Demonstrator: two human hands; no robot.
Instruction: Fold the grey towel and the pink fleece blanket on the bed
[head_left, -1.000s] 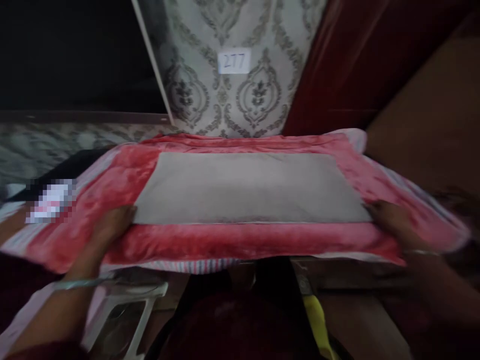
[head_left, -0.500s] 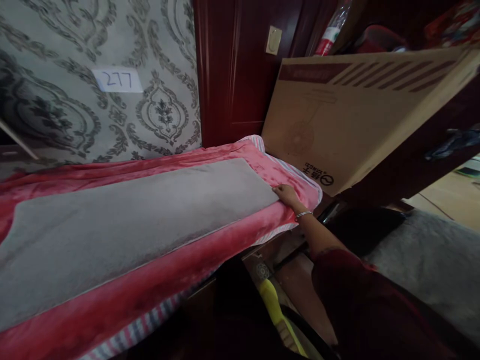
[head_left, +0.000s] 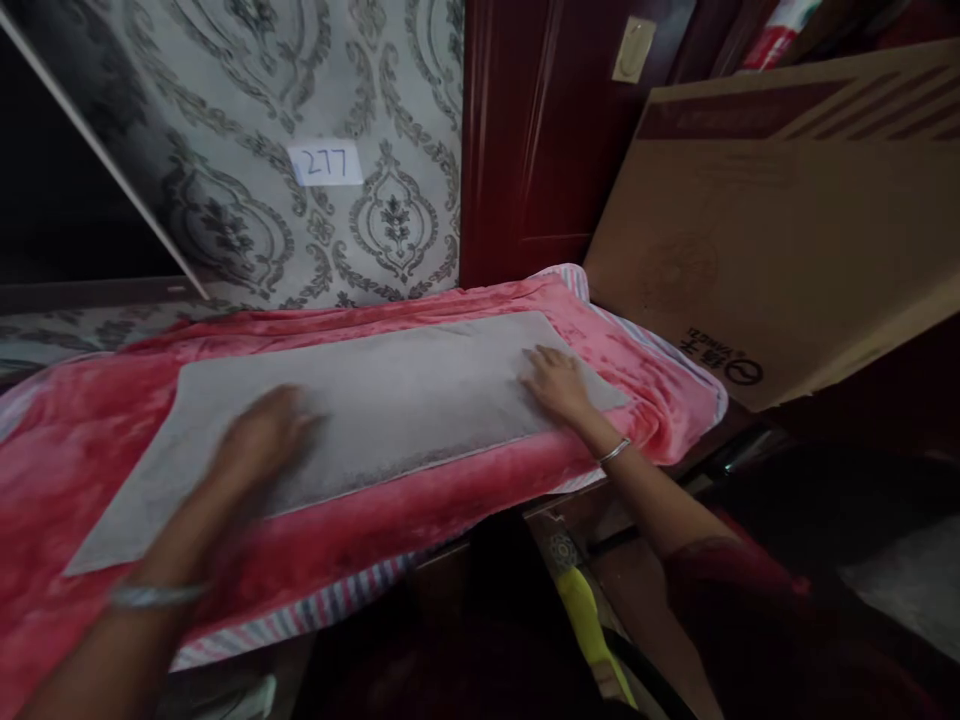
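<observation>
A long grey cloth (head_left: 390, 395) lies flat on a red plush blanket (head_left: 420, 500) that covers a raised surface. My left hand (head_left: 262, 440) rests on the grey cloth left of its middle; it is blurred by motion, with the fingers seeming to lie flat. My right hand (head_left: 556, 382) lies flat on the cloth's right end, fingers stretched out and open. Both wrists wear a thin bangle. Neither hand holds anything.
A large cardboard box (head_left: 765, 220) leans at the right, touching the blanket's end. Behind are patterned wallpaper with a paper label "277" (head_left: 325, 163) and a dark red door (head_left: 532, 140). A yellow object (head_left: 592, 625) sits below the blanket's front edge.
The view swung right, then partly back. My left hand has come back into view and lies on the grey cloth. My right hand moved from the cloth's edge onto its surface.
</observation>
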